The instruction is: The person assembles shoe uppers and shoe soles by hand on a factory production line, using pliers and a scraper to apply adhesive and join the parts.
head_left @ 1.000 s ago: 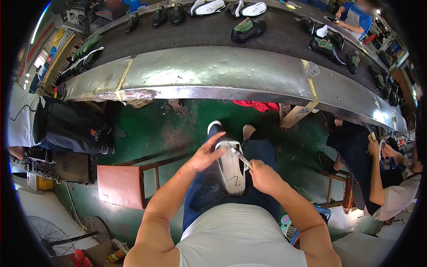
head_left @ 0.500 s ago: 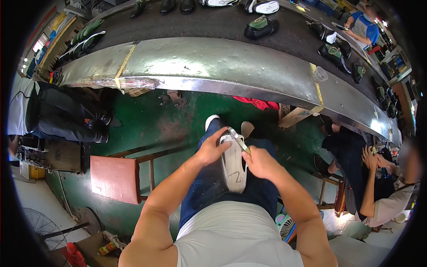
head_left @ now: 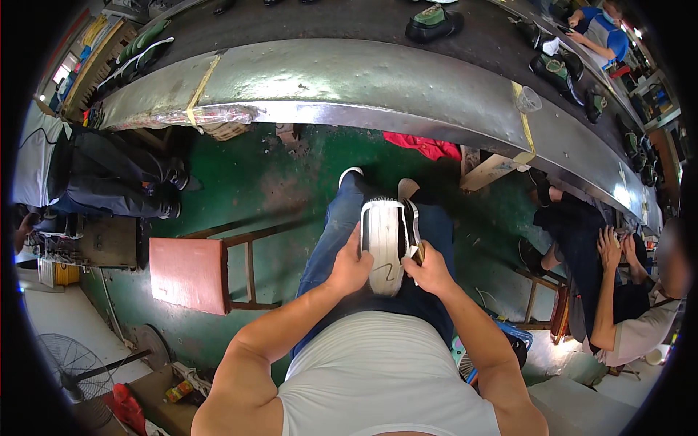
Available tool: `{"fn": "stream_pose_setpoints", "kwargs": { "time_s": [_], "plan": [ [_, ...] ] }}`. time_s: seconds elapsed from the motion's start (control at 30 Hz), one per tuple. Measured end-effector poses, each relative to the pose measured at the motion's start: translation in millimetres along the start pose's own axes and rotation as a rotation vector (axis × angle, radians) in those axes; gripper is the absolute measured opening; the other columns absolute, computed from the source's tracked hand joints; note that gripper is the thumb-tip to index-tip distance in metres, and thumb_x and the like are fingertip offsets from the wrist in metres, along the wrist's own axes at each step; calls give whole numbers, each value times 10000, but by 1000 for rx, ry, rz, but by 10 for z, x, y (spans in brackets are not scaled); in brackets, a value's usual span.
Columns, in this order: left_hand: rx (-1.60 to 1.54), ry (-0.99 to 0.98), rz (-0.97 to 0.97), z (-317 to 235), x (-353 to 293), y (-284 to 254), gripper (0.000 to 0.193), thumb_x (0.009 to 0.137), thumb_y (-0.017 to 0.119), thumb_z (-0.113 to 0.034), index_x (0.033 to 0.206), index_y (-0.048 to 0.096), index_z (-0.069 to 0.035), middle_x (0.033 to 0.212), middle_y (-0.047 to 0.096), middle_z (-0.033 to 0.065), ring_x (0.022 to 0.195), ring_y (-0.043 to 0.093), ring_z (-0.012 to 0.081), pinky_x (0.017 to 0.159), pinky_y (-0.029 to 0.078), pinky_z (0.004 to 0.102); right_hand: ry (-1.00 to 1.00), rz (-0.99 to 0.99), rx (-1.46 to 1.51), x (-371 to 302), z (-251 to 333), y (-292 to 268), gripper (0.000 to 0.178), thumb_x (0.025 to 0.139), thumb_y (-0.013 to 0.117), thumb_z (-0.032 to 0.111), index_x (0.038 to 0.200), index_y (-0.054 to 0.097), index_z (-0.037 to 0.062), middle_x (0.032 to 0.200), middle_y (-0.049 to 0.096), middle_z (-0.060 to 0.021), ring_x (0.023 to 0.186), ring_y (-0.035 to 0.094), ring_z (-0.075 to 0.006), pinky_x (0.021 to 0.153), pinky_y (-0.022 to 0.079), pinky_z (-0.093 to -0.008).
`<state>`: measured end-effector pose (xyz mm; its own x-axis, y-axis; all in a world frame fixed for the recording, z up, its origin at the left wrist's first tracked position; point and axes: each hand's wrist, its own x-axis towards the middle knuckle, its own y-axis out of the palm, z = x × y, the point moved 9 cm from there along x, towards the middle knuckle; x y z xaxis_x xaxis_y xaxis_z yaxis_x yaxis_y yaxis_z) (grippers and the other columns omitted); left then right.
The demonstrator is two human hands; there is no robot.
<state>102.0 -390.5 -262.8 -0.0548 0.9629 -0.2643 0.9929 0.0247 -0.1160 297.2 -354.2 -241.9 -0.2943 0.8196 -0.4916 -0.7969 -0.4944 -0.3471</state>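
A shoe (head_left: 384,240) lies between my knees with its long white underside facing up. Black shows along its edges, and a dark handwritten mark is near its closer end. My left hand (head_left: 350,264) is wrapped round the shoe's left side, the thumb on the white underside. In my right hand (head_left: 430,272) is a shiny metal hand tool (head_left: 415,231) with a yellowish-brown handle, its exact kind unclear. The tool stands along the shoe's right edge, and my right thumb reaches the white underside there.
A belt bench with a dented metal edge (head_left: 327,73) runs across the far side, carrying several shoes, including a green-and-black shoe (head_left: 434,25). A pink-topped stool (head_left: 187,275) stands left. One person (head_left: 632,312) sits right; another (head_left: 94,171) is at left. A fan (head_left: 73,370) stands lower left.
My left hand has slid from the shoe's far end down its left side. My right hand has come nearer, bringing the tool from the far end to the right edge.
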Motion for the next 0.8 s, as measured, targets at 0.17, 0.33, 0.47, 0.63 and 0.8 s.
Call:
{"fn": "stream_pose_setpoints", "kwargs": {
  "time_s": [0.17, 0.33, 0.47, 0.63, 0.8],
  "plan": [
    [-162, -117, 189, -308, 164, 323, 883, 765, 489, 76, 1586, 186, -37, 1379, 560, 219, 1271, 564, 300, 1071, 422, 343, -146, -154, -288, -62, -302, -235, 371, 887, 674, 214, 1111, 557, -58, 969, 678, -242, 796, 713, -272, 689, 547, -386],
    [-199, -165, 403, -325, 170, 590, 919, 746, 526, 71, 1589, 175, -38, 1436, 502, 198, 1346, 487, 273, 1132, 357, 328, 35, -148, 349, -459, -586, -584, 271, 924, 643, 210, 1052, 565, -15, 917, 678, -170, 760, 699, -220, 658, 536, -356],
    [-42, -131, 439, -84, 165, 768, 940, 756, 562, -2, 1593, 135, -31, 1451, 482, 215, 1362, 468, 281, 1140, 343, 321, 62, -64, -94, -889, -284, -873, 319, 955, 592, 244, 1112, 561, -32, 936, 683, -199, 791, 701, -273, 709, 534, -399],
    [-52, -102, 458, -60, 108, 903, 971, 763, 584, -75, 1580, 70, 26, 1504, 413, 237, 1406, 408, 283, 1159, 299, 306, -330, 49, -498, -829, -39, -685, 472, 923, 610, 178, 1309, 518, -78, 1134, 642, -273, 1065, 621, -421, 904, 507, -477],
    [-96, -52, 522, -205, 68, 950, 949, 832, 584, -127, 1580, 21, 33, 1573, 313, 224, 1456, 328, 261, 1184, 258, 326, -401, 13, -873, -645, 515, -653, 446, 908, 638, 200, 1252, 563, -75, 1050, 658, -267, 996, 639, -423, 866, 517, -491]
  ]
}}
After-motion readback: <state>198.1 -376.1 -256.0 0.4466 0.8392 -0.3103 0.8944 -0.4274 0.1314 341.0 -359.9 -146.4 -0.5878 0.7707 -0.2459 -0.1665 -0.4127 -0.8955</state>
